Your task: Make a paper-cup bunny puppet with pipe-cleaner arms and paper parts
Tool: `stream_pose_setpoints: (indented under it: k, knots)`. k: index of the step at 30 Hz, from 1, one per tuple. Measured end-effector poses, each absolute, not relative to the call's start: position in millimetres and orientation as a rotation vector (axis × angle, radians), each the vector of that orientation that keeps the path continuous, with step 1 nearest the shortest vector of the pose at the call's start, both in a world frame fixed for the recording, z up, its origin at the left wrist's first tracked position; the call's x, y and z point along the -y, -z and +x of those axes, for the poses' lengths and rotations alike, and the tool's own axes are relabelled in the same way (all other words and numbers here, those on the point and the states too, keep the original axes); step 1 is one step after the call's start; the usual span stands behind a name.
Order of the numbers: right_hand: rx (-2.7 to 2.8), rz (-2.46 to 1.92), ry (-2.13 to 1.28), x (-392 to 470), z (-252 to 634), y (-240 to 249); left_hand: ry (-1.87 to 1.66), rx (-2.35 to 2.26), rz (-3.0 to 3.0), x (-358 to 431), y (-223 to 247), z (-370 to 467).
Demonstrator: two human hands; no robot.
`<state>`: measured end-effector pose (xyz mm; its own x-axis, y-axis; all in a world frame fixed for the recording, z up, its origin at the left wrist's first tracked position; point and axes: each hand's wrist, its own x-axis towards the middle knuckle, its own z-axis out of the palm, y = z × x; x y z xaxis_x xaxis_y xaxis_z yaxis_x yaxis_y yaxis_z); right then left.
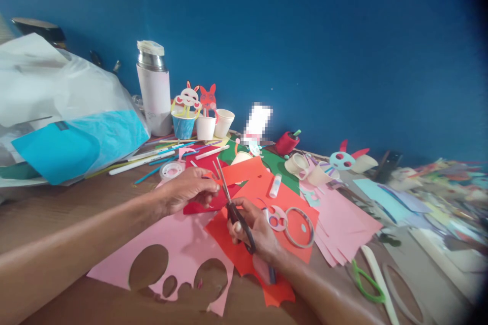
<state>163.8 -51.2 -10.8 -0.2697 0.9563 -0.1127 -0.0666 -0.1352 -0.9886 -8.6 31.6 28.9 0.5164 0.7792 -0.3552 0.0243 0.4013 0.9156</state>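
Observation:
My right hand [253,226] is wrapped round the black handles of a pair of scissors [237,218]. Their blades point up and away from me, slightly parted. Just left of the blades, my left hand [192,188] pinches a small piece of orange paper [208,175]; how far that piece reaches is hidden by the fingers. An orange paper strip [246,168] lies behind the blades. Under my right hand is a larger orange sheet [251,193]. Nearer to me, a pink sheet [179,233] has round holes cut in it.
A glue stick [275,186], a tape ring [300,227] and a pink cut-out face [277,218] lie on the orange sheet. Pink sheets [343,218] and green-handled scissors [368,284] are at right. Behind stand paper cups [206,128], a flask [154,91] and a plastic bag [84,91].

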Motion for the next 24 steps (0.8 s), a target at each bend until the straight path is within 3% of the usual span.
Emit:
stream_pose_setpoints:
  k: [12, 24]
  knots:
    - [1.269, -1.038, -1.433, 51, 164, 11, -0.695, -0.713, 0.662, -15, -19, 3]
    - [1.273, -1.004, -1.480, 53, 160, 16, -0.781, -0.897, 0.848, -15, -18, 6]
